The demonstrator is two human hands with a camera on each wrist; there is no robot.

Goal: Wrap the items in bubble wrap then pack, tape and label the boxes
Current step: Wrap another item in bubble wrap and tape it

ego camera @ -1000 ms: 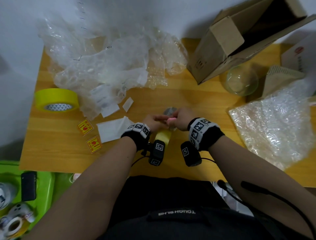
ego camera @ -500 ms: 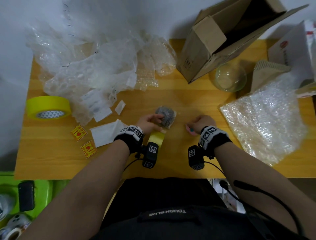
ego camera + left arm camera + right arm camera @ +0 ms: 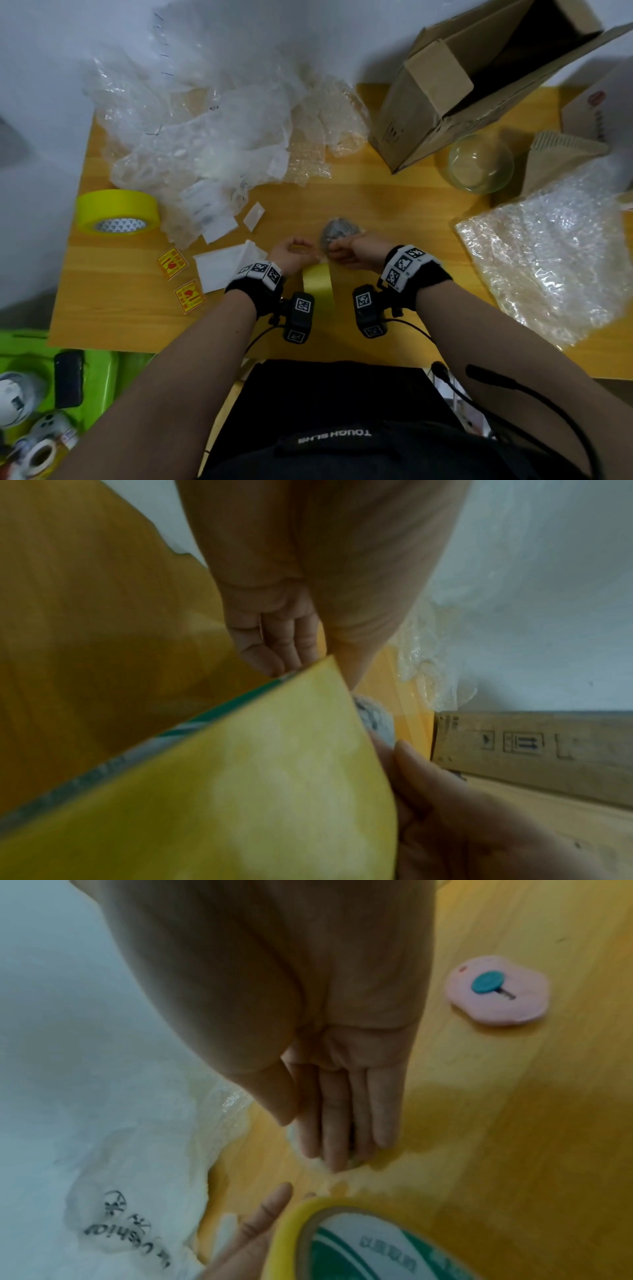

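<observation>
Tape is being pressed onto the wrapped item [image 3: 337, 233], near the table's [image 3: 394, 205] middle, by the right hand's [image 3: 356, 251] straight fingers, while the small tape roll [image 3: 317, 279] is being gripped by the left hand [image 3: 291, 251] (fingers partly hidden); slack could let the strip crease or stick to itself.

A small grey item wrapped in bubble wrap [image 3: 337, 233] lies mid-counter; a yellow tape roll [image 3: 317, 282] stands on edge nearer the front edge; an open cardboard box [image 3: 472, 78] sits tilted at the far right.
</observation>
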